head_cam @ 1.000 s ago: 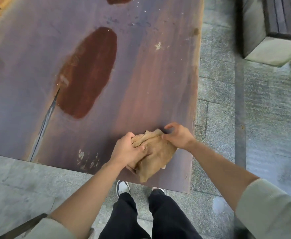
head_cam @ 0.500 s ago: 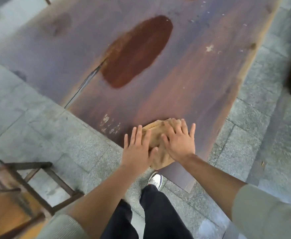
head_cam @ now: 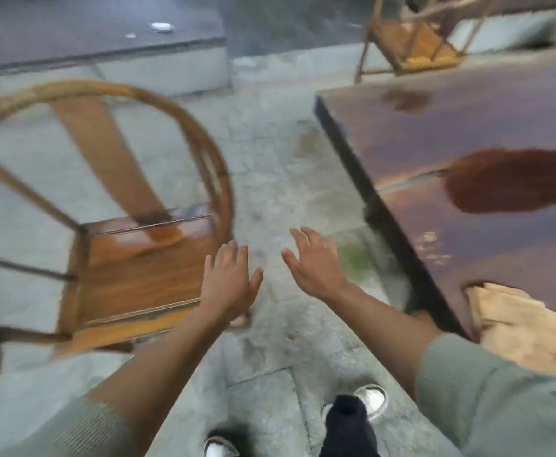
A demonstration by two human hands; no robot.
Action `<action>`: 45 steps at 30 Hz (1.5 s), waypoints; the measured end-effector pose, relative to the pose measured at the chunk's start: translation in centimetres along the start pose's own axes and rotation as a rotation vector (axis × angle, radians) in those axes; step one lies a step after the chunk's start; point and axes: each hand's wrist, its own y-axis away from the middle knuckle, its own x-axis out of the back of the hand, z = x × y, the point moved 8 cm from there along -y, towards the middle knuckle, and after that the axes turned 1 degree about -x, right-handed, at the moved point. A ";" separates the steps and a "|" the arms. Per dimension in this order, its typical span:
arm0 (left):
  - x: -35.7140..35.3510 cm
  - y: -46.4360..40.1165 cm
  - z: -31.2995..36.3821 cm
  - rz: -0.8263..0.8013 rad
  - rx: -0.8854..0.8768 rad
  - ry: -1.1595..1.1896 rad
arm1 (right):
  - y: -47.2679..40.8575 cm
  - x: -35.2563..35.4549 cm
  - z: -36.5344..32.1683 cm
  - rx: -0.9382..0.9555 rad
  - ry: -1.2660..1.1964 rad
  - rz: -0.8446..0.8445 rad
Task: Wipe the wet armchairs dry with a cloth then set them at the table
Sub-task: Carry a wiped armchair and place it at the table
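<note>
Two surfaces are filling most of the view: a grey stone-paved floor (head_cam: 270, 199) and a dark wooden worktop (head_cam: 487, 133) occupying the right side. The worktop is showing a reddish-brown oval patch (head_cam: 514, 181) with a thin pale streak running into it from the left, and a smaller patch farther back. A raised grey stone step (head_cam: 105, 61) is lying across the upper left.

The nearer armchair (head_cam: 131, 268) is standing on the floor at the left, well apart from the worktop, with a curved rail looping above its flat wooden seat; the seat is looking glossy. The view is blurred here, so finer detail cannot be told. A second armchair (head_cam: 412, 44) is standing at the far edge of the worktop.

The tan cloth (head_cam: 520, 328) is lying crumpled on the near corner of the worktop, touched by neither hand.

The left hand (head_cam: 229, 283) is hovering with fingers spread, its grip apart and empty, over the front right corner of the nearer seat. The right hand (head_cam: 314, 263) is hovering above the floor between chair and worktop, its grip also apart and empty. Two white shoes (head_cam: 374, 399) are showing at the bottom edge.
</note>
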 end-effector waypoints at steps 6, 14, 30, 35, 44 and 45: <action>8.3 9.4 -26.3 0.098 0.288 0.019 | -1.5 -7.3 -27.6 0.178 -0.064 -0.069; 15.8 14.5 -48.3 0.163 0.428 0.062 | -6.4 -15.5 -52.5 0.295 -0.171 -0.171; 24.1 -5.6 -73.7 0.067 0.017 0.205 | -24.7 -27.0 -74.1 -0.161 -0.685 -0.106; 24.9 -16.3 -76.5 0.032 -0.252 0.177 | -30.1 -25.3 -73.3 -0.430 -0.800 0.196; 26.5 -23.2 -76.9 -0.153 -0.646 0.172 | -30.2 -23.4 -76.0 -0.749 -0.810 0.402; 27.0 -24.5 -76.3 -0.137 -0.682 0.170 | -30.9 -22.9 -76.0 -0.763 -0.814 0.436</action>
